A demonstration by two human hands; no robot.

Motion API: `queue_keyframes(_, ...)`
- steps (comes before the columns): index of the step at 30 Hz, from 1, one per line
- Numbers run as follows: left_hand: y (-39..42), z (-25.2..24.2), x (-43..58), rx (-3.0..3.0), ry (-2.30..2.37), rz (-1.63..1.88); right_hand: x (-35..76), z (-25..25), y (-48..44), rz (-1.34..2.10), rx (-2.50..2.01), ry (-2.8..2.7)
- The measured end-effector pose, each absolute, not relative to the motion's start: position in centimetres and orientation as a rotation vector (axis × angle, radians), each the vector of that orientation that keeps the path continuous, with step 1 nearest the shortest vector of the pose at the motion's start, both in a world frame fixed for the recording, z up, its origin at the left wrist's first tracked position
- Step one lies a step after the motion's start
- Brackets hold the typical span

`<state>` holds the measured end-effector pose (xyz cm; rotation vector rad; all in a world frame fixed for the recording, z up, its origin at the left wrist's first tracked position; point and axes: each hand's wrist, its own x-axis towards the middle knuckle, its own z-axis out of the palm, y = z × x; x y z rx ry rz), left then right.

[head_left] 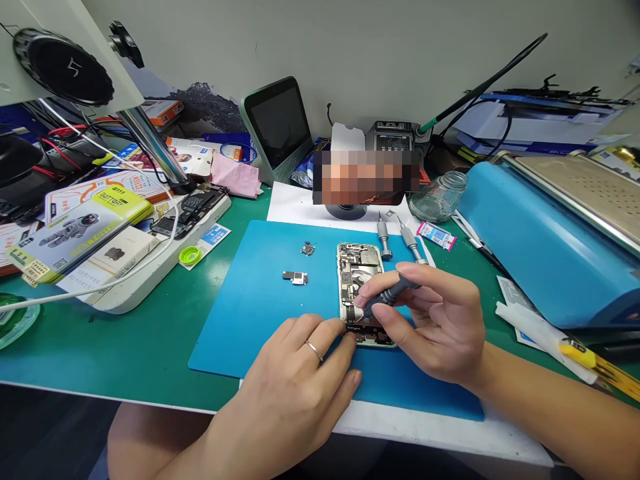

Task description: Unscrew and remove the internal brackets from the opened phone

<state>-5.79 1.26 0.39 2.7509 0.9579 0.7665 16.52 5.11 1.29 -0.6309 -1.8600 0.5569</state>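
Note:
An opened phone (354, 280) lies on the blue mat (240, 293), its inner parts bare. My right hand (435, 320) grips a grey screwdriver (395, 291), whose tip points down at the phone's lower part. Against the phone's lower left edge rest the fingertips of my left hand (305, 380); a ring is on one finger. Those fingers are bent, and whether they pinch anything small is hidden. To the phone's left lie a small circuit board (299, 277) and another small metal part (307, 249). Two more screwdrivers (383, 237) lie beyond the phone.
Left stand a microscope post (155, 147), a battery box (80, 233) and another opened phone (193, 207) on a white base. A screen device (277, 127), glass jar (445, 197) and soldering station (395, 139) are behind. Right are a blue machine (530, 247) and yellow utility knife (595, 360).

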Motion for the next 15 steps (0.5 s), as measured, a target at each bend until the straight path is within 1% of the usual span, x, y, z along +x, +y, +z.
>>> queue_keyframes(15,1.03,0.26,-5.74,2.724,0.942,0.831,16.73,1.28,4.98,0.548,-0.637,-1.879)
